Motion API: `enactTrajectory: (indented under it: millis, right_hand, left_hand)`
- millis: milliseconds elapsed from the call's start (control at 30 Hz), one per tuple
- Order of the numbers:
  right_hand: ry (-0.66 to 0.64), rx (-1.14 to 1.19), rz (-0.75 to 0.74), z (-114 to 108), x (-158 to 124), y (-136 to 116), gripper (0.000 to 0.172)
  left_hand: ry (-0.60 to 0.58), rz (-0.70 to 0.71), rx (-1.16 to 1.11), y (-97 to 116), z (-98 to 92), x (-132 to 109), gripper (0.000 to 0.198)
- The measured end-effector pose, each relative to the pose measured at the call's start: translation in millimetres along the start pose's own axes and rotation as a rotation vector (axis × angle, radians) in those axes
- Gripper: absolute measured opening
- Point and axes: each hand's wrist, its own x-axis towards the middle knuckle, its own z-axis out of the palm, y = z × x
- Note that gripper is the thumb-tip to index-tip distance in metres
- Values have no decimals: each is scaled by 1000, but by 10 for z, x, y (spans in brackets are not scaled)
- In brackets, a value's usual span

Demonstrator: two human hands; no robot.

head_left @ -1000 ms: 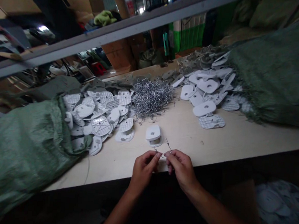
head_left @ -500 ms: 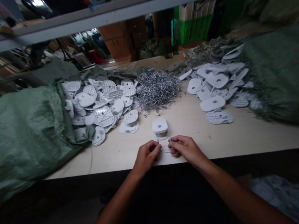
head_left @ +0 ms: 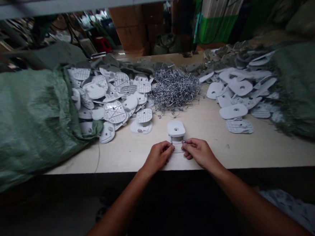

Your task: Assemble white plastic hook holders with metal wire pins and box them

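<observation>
Close to the table's front edge, a white plastic piece (head_left: 176,128) has a rounded top plate with a small hole, above a second plate. My left hand (head_left: 158,156) is closed in a pinch at its near left corner. Opposite it, my right hand (head_left: 198,153) pinches at the near right corner. A thin bent metal wire (head_left: 179,152) spans the fingertips of both hands, its ends pointing toward the white piece. Whether the wire touches the piece I cannot tell. Behind lies a tangled heap of similar bent wires (head_left: 174,88).
White ribbed plastic plates (head_left: 114,111) spill from a green woven sack (head_left: 30,123) on the left. More white plates with holes (head_left: 233,111) lie beside another green sack (head_left: 305,85) on the right. A metal shelf beam (head_left: 100,4) crosses above the table (head_left: 211,154).
My hands have moved the wire forward, closer to the white piece. The view has shifted, so the table's contents appear farther right.
</observation>
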Motion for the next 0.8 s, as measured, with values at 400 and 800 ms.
enactTrajectory:
  millis: [400, 800]
  right_hand:
    - [59, 13, 15, 36, 5, -51, 11]
    - [147, 137, 67, 128, -1, -65, 9]
  left_hand:
    - [79, 107, 76, -58, -98, 91, 33]
    - [27, 119, 32, -25, -140, 183, 39]
